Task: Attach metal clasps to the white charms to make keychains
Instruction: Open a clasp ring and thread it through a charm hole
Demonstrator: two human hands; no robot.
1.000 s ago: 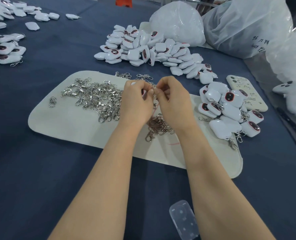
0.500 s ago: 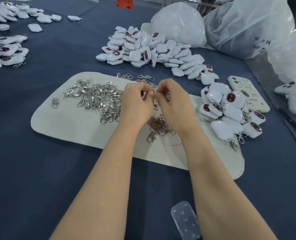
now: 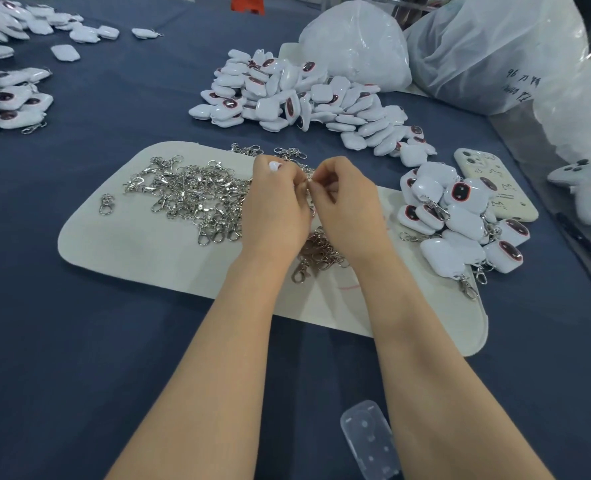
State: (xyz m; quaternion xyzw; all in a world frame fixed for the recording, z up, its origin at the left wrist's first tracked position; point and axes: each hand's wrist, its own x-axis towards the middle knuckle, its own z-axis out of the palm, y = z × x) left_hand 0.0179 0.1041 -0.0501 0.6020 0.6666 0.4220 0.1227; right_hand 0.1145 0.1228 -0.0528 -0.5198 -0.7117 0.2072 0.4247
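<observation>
Both hands meet over the middle of a pale mat point(image 3: 148, 265) that lies on a dark blue table point(image 3: 79, 358). The left hand point(image 3: 275, 206) and the right hand point(image 3: 347, 202) have their fingers curled in, and their fingertips come together to pinch a small clasp point(image 3: 309, 199), of which only a bit of metal shows in the gap between them. A small white patch shows at the top of the left hand, but I cannot tell whether it is a charm.

A heap of loose clasps point(image 3: 197, 195) lies on the mat just left of the left hand. A single clasp point(image 3: 106, 203) sits apart near the mat's left edge. A smaller bunch of clasps point(image 3: 318, 254) lies on the mat between the two wrists.

A big pile of white charms point(image 3: 304, 98) sits on the table beyond the mat. A smaller pile of keychains point(image 3: 460, 230), charms with clasps on them, rests at the mat's right end. A phone point(image 3: 495, 188) in a pale case lies just right of that pile, touching it.

More charms point(image 3: 7, 102) lie at the far left. Two plastic bags point(image 3: 356, 39) stand at the far right. A clear plastic case point(image 3: 366, 441) lies on the near table between the forearms.
</observation>
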